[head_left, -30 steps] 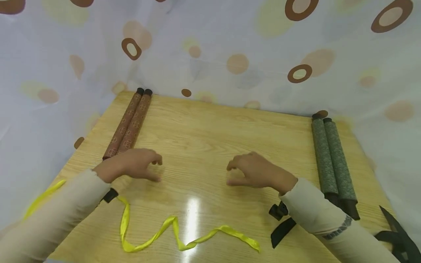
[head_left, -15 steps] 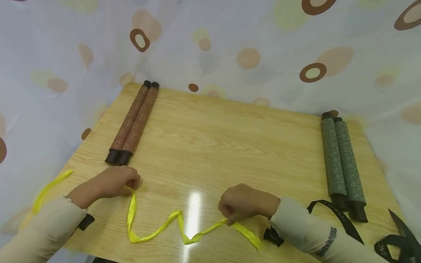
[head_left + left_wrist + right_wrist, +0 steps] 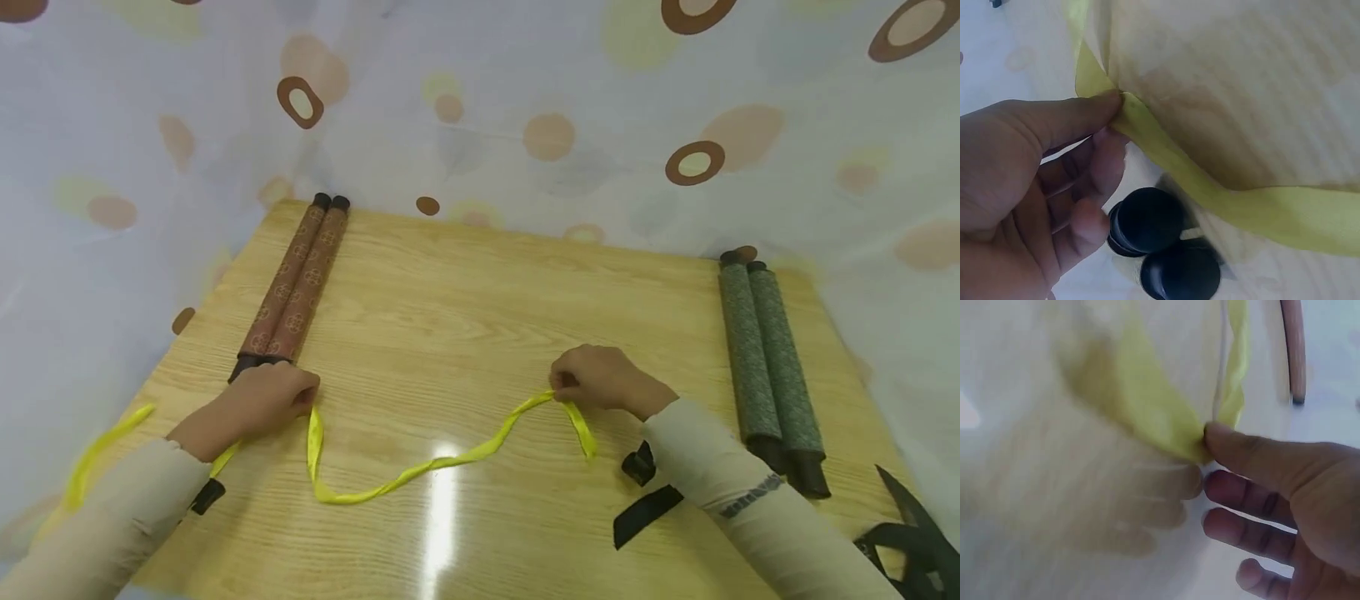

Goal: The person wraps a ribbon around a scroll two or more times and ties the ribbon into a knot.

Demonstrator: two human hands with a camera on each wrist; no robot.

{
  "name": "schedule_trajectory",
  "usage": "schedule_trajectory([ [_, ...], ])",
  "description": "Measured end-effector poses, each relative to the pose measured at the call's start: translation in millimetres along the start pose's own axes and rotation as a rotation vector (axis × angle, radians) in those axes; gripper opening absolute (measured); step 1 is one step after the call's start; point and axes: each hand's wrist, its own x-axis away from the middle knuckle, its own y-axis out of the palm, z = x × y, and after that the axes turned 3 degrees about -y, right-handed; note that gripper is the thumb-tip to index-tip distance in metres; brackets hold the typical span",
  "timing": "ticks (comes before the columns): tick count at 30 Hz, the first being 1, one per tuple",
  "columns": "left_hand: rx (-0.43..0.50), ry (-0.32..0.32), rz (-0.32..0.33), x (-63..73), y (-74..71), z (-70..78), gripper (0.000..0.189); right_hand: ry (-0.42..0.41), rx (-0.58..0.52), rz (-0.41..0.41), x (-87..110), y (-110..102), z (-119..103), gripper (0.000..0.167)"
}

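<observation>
A yellow ribbon runs in a loose sag between both hands over the wooden table. My left hand pinches it between thumb and finger, just in front of the brown scroll rolls; in the left wrist view the ribbon passes through that pinch. To the right, my right hand pinches the ribbon near its other end, and a short tail hangs below. The right wrist view has the ribbon between thumb and fingertip. Beyond the left hand, part of the ribbon lies at the table's left edge.
Two grey-green patterned rolls with dark ends lie at the right. A black ribbon shows partly beneath the right forearm, and more black ribbon lies at the right edge. Spotted cloth hangs behind the wooden table.
Both hands came down from above the table and took hold of the yellow ribbon. The right hand has since moved up and away with its end, drawing the wavy ribbon straighter.
</observation>
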Motion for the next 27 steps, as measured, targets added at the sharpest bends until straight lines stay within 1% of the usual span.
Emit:
schedule_trajectory([
  [3, -0.034, -0.030, 0.016, -12.0, -2.9, -0.8, 0.034, 0.092, 0.013, 0.016, 6.9, -6, 21, 0.015],
  [6, -0.061, -0.059, 0.029, -22.3, -6.0, -3.7, 0.036, 0.164, -0.016, 0.001, 14.5, -10, 39, 0.014],
  [9, -0.092, -0.088, 0.036, -31.6, -10.1, -5.9, 0.037, 0.223, -0.042, 0.007, 23.7, -14, 56, 0.013],
  [12, -0.124, -0.114, 0.034, -41.2, -14.4, -8.4, 0.038, 0.264, -0.051, 0.037, 34.4, -17, 74, 0.010],
  [16, -0.144, -0.128, 0.047, -46.6, -14.7, -13.2, 0.038, 0.301, -0.031, 0.091, 45.2, -18, 95, 0.007],
  [21, -0.147, -0.121, 0.076, -51.1, -14.8, -12.6, 0.038, 0.382, 0.055, 0.156, 56.7, -15, 113, 0.004],
  [23, -0.151, -0.127, 0.080, -53.6, -15.2, -12.2, 0.038, 0.407, 0.086, 0.171, 59.3, -13, 117, 0.006],
  [27, -0.165, -0.130, 0.095, -58.1, -14.6, -12.6, 0.035, 0.432, 0.104, 0.187, 64.5, -8, 121, 0.014],
])
